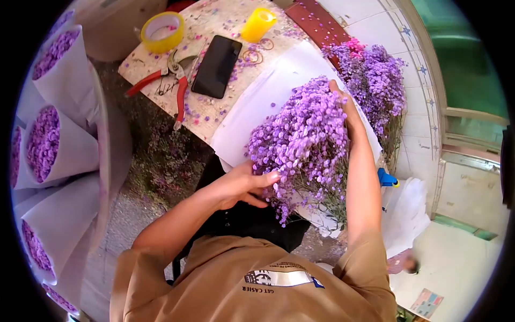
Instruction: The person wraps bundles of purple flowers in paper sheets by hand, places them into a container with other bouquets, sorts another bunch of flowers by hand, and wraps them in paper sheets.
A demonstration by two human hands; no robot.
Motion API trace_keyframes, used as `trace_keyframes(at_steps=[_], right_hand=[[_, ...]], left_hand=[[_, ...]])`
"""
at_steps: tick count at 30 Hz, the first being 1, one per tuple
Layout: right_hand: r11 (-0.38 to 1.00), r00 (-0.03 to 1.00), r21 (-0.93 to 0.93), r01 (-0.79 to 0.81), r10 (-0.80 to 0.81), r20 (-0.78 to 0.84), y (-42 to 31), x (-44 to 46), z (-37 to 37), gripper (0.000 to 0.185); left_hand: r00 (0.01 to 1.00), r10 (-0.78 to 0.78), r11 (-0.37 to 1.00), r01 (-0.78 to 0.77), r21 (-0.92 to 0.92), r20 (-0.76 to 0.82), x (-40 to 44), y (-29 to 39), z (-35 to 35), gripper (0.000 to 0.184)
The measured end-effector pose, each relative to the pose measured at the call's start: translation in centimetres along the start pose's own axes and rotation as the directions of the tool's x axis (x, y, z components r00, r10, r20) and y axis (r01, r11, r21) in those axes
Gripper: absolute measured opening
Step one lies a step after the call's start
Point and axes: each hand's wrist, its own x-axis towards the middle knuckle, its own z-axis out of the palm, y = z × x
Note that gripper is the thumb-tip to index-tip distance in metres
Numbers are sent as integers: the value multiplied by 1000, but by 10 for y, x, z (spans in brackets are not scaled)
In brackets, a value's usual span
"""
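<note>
A large bunch of small purple flowers (306,129) lies over a white paper sheet (244,118) on the table, its green stems toward the lower right. My left hand (244,185) is at the lower left edge of the bunch, fingers apart, with the thumb against the blossoms. On the far right side of the bunch, my right hand (346,104) reaches around the flowers; most of its fingers are hidden behind them.
Red-handled pruners (174,80), a black phone (217,67), a tape roll (162,32) and a yellow roll (258,24) lie on the table (145,61). More purple flowers (381,80) rest at right. Paper-wrapped bouquets (64,145) stand at left. A person (402,262) is at lower right.
</note>
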Motion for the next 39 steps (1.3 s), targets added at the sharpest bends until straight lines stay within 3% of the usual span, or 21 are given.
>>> trace_keyframes(at_steps=[2,4,8,10,11,12,14,16,18,19,20,22,23,24,26,27,30,34,36,38,39], right_hand=[[984,996,-154,84,-80,37,-15,-54,22,75],[886,950,-347,308,-302,72,-19,-105,36,70],[915,903,-139,378,-332,272,-30,-184,23,85],[508,886,-728,460,-214,411,-33,-201,40,112],[397,935,-846,356,-155,320,-22,-204,52,130],[398,938,-849,348,-144,317,-8,-201,57,130],[291,870,-871,397,-422,255,19,-186,61,125],[341,828,-821,457,-500,253,26,-166,54,116],[489,863,-736,467,-434,259,29,-146,38,108],[550,866,-690,470,-440,239,25,-140,36,100],[548,865,-690,473,-440,243,23,-135,32,100],[770,947,-552,321,-249,203,21,-128,23,99],[842,956,-459,283,-212,202,25,-124,19,100],[842,954,-456,289,-213,211,26,-122,18,100],[801,945,-504,323,-247,213,28,-122,17,100],[833,939,-438,338,-269,212,30,-122,18,99],[835,936,-425,350,-291,199,25,-122,22,94],[572,797,-569,591,-522,304,-12,-120,51,83],[557,760,-544,627,-590,272,-22,-113,81,81],[483,760,-625,613,-576,300,-18,-103,96,78],[676,850,-526,516,-477,221,-14,-102,93,78]], left_hand=[[997,66,994,-62,-93,37,22,-7,11,73],[989,132,974,-116,-192,69,40,-14,17,64],[979,201,950,-184,-252,43,57,-32,36,54],[949,314,896,-293,-333,9,62,-44,45,55],[955,295,900,-277,-336,5,63,-48,48,50],[957,289,900,-268,-344,9,64,-50,47,50],[990,129,955,-108,-275,61,69,-51,36,48],[985,112,960,-74,-270,132,68,-49,18,46],[984,142,989,-144,20,104,56,-38,7,42],[960,261,947,-275,169,101,51,-38,2,33],[960,263,946,-276,167,98,43,-39,0,33],[889,455,657,-377,653,55,23,-39,-1,28],[818,553,349,-399,848,158,22,-47,-1,22],[818,555,351,-392,850,149,23,-50,-3,22],[616,590,-177,-531,828,521,26,-54,-8,25],[619,591,-176,-526,832,517,29,-58,-11,25],[520,554,-552,-355,755,650,44,-67,-18,27],[596,458,-527,-415,741,659,39,-57,-16,25],[576,542,-513,-351,783,613,36,-54,-15,24],[472,620,-523,-346,779,626,37,-50,-17,22],[524,578,-477,-405,780,625,38,-52,-20,21]])
